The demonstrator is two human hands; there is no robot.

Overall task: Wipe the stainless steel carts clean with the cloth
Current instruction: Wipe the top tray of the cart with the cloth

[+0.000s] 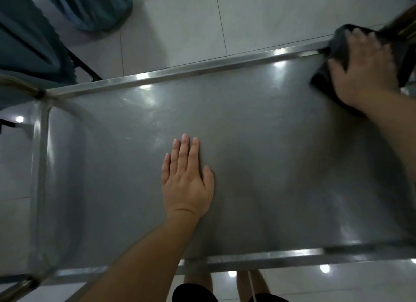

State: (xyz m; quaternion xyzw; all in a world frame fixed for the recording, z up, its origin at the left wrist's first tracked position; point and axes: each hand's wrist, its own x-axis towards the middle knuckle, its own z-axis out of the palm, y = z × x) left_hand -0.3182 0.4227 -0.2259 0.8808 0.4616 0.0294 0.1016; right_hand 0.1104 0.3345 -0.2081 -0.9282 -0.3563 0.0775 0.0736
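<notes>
Overhead, a stainless steel cart (pixel 247 155) fills the view, its dull grey top smooth and streaked with glare spots and faint wipe marks. At about two o'clock the right hand (pixel 364 76) presses a dark cloth (pixel 337 47) into the cart's far right corner, against the raised rim; the grip is curled over the bunched fabric, fingers blurred. The cloth drapes partly over the far rail. Near the centre, at about six o'clock, the left hand (pixel 186 180) lies flat on the top, its grip spread straight with fingers close together and holding nothing. Raised rails border the far and near edges, and a tubular handle frame (pixel 41 166) closes the nine o'clock end. Wide bare steel lies between the two hands and toward the left end. Pale floor tiles (pixel 225 20) surround the cart, with teal fabric (pixel 33 36) hanging at eleven o'clock. The person's legs show below the near rail.
</notes>
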